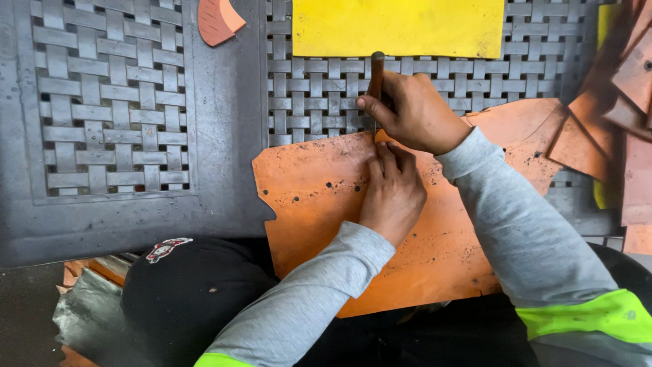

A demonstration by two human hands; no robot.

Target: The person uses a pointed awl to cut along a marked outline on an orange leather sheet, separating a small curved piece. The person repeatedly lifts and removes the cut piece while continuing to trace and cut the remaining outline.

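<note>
Orange sheet (319, 204), flat on woven-pattern table (224, 136), pinned under flattened left hand (392, 194); wooden-handled knife (375, 81), gripped upright in right hand (414, 112), at sheet's upper edge; cut judged barely begun; offcuts (611, 129) stacked at right.

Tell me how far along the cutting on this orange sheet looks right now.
Done: several cut orange pieces lie piled at the right, and one small offcut sits at the top. In hand: the right hand grips a wooden-handled tool at the top edge of the orange sheet, while the left hand presses the sheet flat. Left: most of the sheet looks uncut, and the yellow sheet looks untouched.
</note>
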